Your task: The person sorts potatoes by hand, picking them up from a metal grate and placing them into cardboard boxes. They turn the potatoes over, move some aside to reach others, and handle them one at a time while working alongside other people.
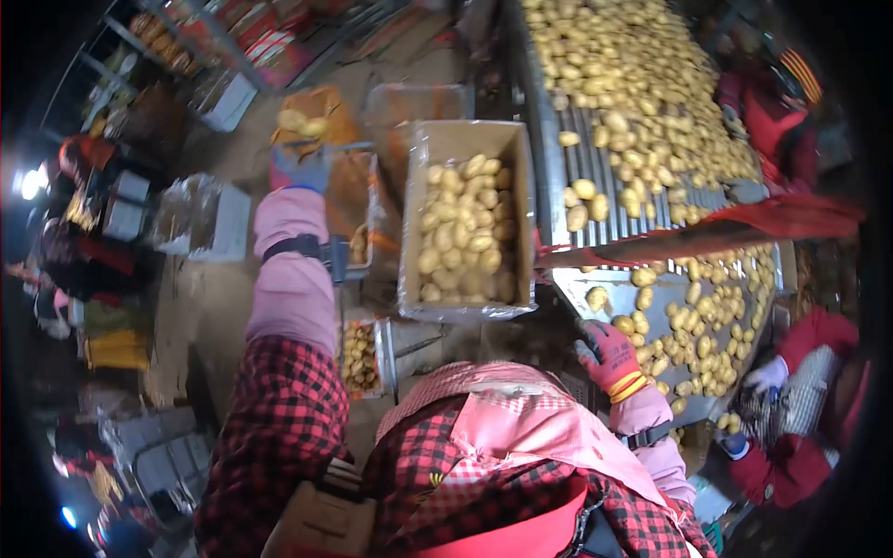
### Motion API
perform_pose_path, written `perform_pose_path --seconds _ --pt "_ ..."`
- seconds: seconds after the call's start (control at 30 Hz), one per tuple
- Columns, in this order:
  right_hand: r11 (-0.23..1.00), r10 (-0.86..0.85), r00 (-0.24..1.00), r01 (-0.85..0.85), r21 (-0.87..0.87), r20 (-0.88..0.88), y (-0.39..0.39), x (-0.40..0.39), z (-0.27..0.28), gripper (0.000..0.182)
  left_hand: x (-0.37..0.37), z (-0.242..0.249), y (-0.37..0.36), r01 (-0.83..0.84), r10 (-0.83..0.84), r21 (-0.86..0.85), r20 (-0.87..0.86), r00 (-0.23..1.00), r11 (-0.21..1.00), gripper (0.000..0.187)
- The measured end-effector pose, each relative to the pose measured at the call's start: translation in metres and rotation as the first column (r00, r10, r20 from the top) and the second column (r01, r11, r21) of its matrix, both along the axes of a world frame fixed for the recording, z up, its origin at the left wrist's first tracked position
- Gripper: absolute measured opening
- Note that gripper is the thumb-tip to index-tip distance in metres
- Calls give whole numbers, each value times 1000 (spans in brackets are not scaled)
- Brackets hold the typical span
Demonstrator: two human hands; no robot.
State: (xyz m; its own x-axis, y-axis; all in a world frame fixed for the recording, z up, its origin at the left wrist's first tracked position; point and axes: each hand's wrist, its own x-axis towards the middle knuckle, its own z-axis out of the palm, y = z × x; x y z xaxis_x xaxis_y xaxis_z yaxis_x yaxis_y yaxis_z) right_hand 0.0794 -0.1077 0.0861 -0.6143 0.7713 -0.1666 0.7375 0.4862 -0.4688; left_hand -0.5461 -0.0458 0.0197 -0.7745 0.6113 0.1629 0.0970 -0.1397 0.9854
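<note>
My left hand (299, 170), in a grey-blue glove, stretches out over the orange crate (349, 200). Right beyond its blurred fingers are a couple of large potatoes (302, 123); I cannot tell whether the hand grips them. My right hand (611, 358) wears a red glove with dark fingertips and a yellow cuff. It rests at the near edge of the metal sorting table (581, 284), thumb and fingers apart, beside loose potatoes (642, 325). Between my arms stands a plastic-lined cardboard box (406, 223) well filled with potatoes (465, 223).
A roller conveyor (581, 139) thick with potatoes runs away at the right, crossed by a red strip (707, 228). Two people work along its right side, one with a white-gloved hand (767, 377). A small crate of potatoes (361, 358) sits below. White boxes (219, 223) stand left.
</note>
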Motion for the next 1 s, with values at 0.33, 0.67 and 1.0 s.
perform_pose_path --seconds 0.33,0.67,1.0 --pt "881 -384 903 421 -216 194 -79 90 -16 48 323 8 -43 908 -370 391 874 -315 151 50" --pt "779 -624 779 626 -40 58 -94 131 -41 46 503 -37 51 379 -821 -743 -564 90 552 65" --pt "941 -330 914 301 153 235 18 194 -105 65 562 -1 39 757 -879 -548 -470 75 357 59"
